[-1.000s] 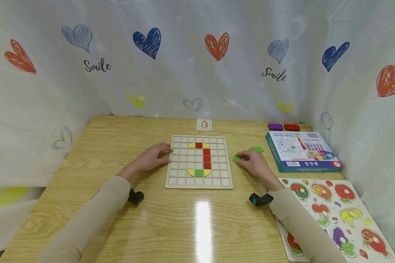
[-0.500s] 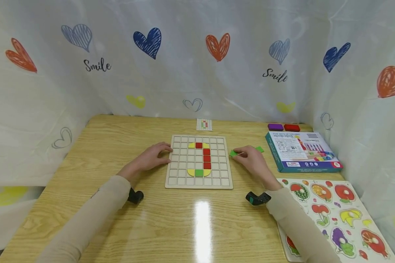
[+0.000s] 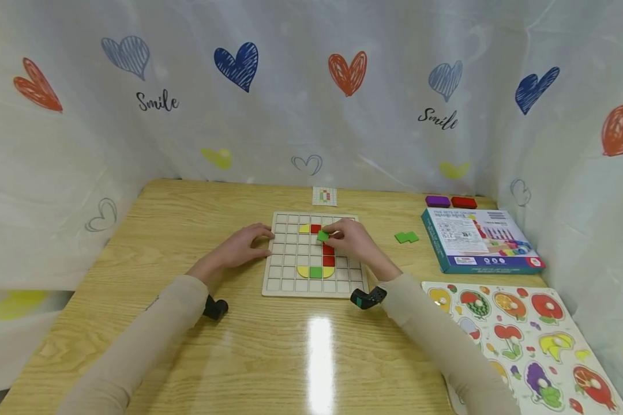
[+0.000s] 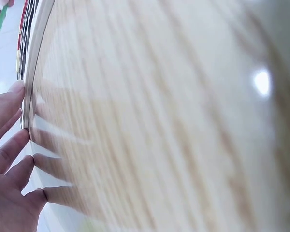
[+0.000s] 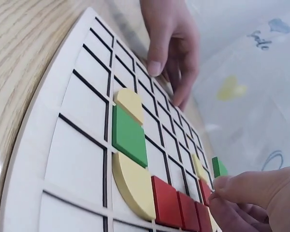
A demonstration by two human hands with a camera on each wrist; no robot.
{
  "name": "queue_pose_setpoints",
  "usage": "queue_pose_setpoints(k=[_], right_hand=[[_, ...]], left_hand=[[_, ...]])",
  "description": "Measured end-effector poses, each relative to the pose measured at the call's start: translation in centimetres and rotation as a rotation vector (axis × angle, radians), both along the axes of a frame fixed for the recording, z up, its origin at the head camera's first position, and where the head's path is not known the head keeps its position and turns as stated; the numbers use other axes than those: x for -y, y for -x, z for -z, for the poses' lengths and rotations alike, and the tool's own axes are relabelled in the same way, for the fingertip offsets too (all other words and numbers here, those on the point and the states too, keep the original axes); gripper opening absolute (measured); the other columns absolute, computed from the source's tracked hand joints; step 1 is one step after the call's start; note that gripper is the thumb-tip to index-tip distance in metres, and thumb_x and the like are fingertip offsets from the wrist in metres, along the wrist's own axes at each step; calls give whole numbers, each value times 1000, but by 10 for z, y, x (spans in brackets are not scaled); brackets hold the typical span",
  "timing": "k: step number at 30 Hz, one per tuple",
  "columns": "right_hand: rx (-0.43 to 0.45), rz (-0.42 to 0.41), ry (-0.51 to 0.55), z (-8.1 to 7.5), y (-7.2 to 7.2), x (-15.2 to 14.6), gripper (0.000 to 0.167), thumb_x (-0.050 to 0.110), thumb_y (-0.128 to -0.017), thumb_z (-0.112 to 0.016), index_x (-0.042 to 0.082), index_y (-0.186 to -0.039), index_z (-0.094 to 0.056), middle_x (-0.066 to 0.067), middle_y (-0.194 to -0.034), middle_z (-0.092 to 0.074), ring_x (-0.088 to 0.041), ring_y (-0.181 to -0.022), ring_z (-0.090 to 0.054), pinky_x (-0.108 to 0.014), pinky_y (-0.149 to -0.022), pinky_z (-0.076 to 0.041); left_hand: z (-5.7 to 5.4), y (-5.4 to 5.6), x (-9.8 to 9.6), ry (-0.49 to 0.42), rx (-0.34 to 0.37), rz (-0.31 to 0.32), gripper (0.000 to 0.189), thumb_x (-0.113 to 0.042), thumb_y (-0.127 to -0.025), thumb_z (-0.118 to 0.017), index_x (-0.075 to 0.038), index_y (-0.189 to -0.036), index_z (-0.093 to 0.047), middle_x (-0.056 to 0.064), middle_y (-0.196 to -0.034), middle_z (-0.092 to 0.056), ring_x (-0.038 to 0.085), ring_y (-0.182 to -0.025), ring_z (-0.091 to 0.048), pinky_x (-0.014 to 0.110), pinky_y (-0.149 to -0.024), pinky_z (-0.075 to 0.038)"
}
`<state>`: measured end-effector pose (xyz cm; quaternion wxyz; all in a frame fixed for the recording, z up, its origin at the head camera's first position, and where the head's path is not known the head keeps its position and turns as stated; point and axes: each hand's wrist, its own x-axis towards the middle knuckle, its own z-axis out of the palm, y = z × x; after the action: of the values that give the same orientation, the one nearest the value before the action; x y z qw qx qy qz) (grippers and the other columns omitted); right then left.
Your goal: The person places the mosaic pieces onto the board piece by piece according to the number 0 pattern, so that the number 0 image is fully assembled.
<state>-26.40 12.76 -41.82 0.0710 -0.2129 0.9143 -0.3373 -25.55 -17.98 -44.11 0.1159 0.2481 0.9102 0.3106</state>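
A wooden grid board (image 3: 286, 282) lies on the table, with red tiles (image 3: 329, 261), yellow rounded-corner tiles (image 3: 303, 271) and a green square tile (image 5: 129, 135) set in its cells. My left hand (image 3: 243, 246) rests at the board's left edge, thumb and fingertips touching the rim (image 4: 31, 63) in the left wrist view. Above the upper cells, my right hand (image 3: 354, 239) pinches another green square tile (image 3: 322, 236) between thumb and fingers. That hand covers the board's upper right part. Further right lie loose green tiles (image 3: 406, 237), touching each other.
Behind the board lies a small pattern card (image 3: 324, 196). At the right stand a boxed set (image 3: 483, 239), a purple block (image 3: 438, 201) and a red block (image 3: 464, 202). A fruit puzzle board (image 3: 529, 340) lies near the right forearm.
My right hand has picked up a green tile from the group on the right and carried it left over the board. The left hand has stayed at the board's edge.
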Motion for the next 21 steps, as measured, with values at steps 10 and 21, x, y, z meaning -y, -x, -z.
queue_pose_setpoints(k=[10,21], right_hand=[[-55,-67,-96,5,11,38,25,8,-92,-68,1,-116,-71,-12,-107,-66,-21,-90,-58,-33,-79,-50],[-94,-74,-132,13,13,49,25,3,-90,-66,2,-114,-72,-11,-103,-66,-20,-86,-56,-31,-76,-48]], left_hand=[[3,1,-1,5,-17,2,44,-20,-95,-66,-2,-133,-56,21,-150,-39,41,-144,-20,58,-116,-17],[4,3,-1,12,-19,-4,44,-21,-94,-67,-2,-133,-56,20,-149,-40,41,-144,-23,57,-116,-17]])
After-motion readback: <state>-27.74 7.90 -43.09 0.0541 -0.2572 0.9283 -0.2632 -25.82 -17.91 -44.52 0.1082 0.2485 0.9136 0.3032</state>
